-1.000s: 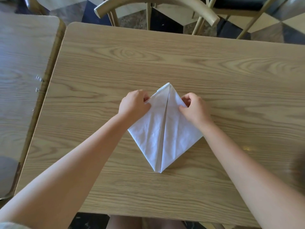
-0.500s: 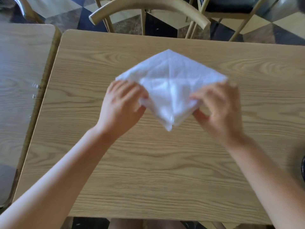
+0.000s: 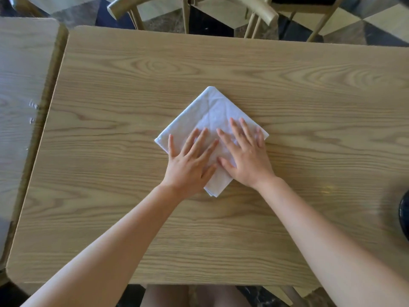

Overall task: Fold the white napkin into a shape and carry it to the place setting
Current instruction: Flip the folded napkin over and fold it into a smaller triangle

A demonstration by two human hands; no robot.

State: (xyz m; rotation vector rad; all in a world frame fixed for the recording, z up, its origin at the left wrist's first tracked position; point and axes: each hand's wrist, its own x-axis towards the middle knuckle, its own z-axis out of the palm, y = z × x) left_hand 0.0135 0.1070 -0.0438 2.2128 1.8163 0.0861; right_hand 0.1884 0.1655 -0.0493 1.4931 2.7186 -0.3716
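Note:
The white napkin (image 3: 207,109) lies flat on the wooden table (image 3: 221,229) as a folded diamond, one corner pointing away from me and one towards me. My left hand (image 3: 190,162) presses flat on its near left part, fingers spread. Beside it, my right hand (image 3: 244,154) lies flat on the near right part, fingers spread towards the right corner. Neither hand grips the cloth. The napkin's middle is hidden under my palms.
A second wooden table (image 3: 22,85) stands close on the left with a narrow gap between. Wooden chairs (image 3: 192,5) stand beyond the far edge. A dark round object (image 3: 404,209) shows at the right edge of the frame.
The napkin was a kite shape with its seam up, then was lifted and turned over in both hands. Now it lies flat as a diamond, smooth side up, under my open palms.

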